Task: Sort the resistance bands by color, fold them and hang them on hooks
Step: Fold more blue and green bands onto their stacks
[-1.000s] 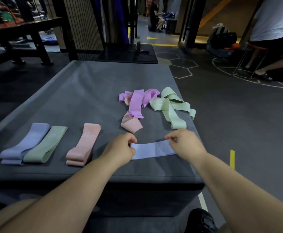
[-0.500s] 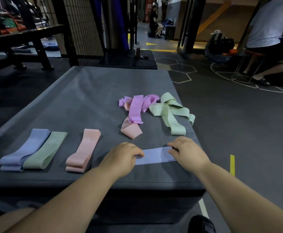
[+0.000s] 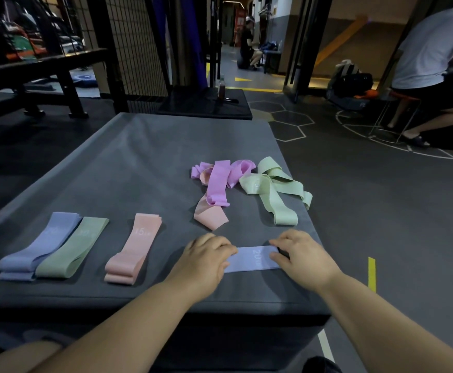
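A light blue band (image 3: 252,259) marked 20 lies flat near the front edge of the grey padded box (image 3: 144,162). My left hand (image 3: 205,258) presses on its left end and my right hand (image 3: 299,251) presses on its right end, fingers laid over the band. Folded bands lie in a row at the left: a blue one (image 3: 41,244), a green one (image 3: 72,249) and a peach one (image 3: 136,247). Behind my hands sits a loose heap of purple bands (image 3: 220,181), a peach band (image 3: 209,215) and tangled green bands (image 3: 273,193).
A black wire grid panel (image 3: 136,47) stands behind the box, with a low black platform (image 3: 206,105) holding a bottle (image 3: 221,88). A bench (image 3: 39,74) is at the far left. A seated person (image 3: 435,68) is at the right, another far back.
Both hands went from pinching the blue band's ends, slightly raised, to laying it down and pressing it flat on the box. The view tilted up a little.
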